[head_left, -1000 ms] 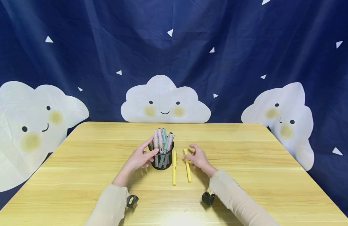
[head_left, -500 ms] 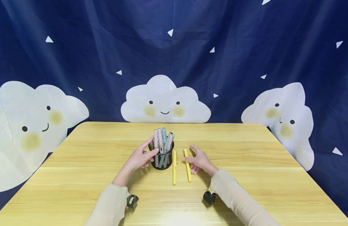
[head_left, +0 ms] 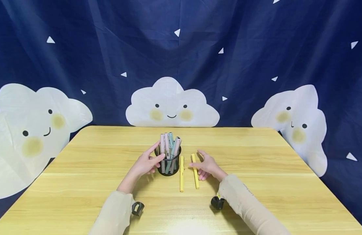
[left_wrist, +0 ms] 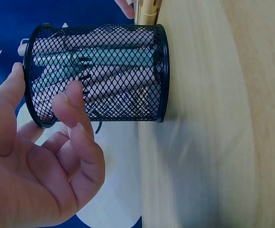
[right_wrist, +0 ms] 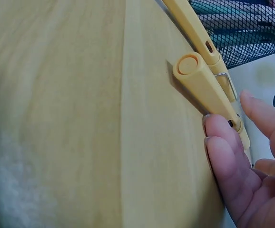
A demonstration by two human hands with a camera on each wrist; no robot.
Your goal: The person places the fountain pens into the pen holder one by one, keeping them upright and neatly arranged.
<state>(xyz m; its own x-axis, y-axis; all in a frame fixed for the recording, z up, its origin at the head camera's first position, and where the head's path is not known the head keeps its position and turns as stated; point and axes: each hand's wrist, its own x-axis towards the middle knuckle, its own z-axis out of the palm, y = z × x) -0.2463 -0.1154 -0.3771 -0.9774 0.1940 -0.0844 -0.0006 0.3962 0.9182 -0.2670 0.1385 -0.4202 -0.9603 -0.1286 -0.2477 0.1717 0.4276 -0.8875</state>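
Note:
A black mesh pen holder (left_wrist: pixel 162 71) stands upright on the table with several pink and teal pens (head_left: pixel 162 143) in it. My left hand (head_left: pixel 143 164) holds its left side, the thumb at the rim and the index finger reaching behind. To the right lie two yellow pens, roughly parallel: a left one (head_left: pixel 181 179) beside the holder and a right one (head_left: pixel 196 180). My right hand (head_left: pixel 209 165) is at the right pen, with the thumb over its upper part and apart from it. In the right wrist view, two fingertips (right_wrist: pixel 218 126) rest beside that pen, low at the table.
The wooden table (head_left: pixel 257 156) reaches back to a dark blue curtain (head_left: pixel 242 39) with white clouds. Small black wrist cameras hang below both sleeves: the left camera (head_left: pixel 138 209) and the right camera (head_left: pixel 217 203).
My right hand has eased its fingers lower along the right side of the right yellow pen, and its thumb now sits over the pen. The left hand and pen holder have stayed put.

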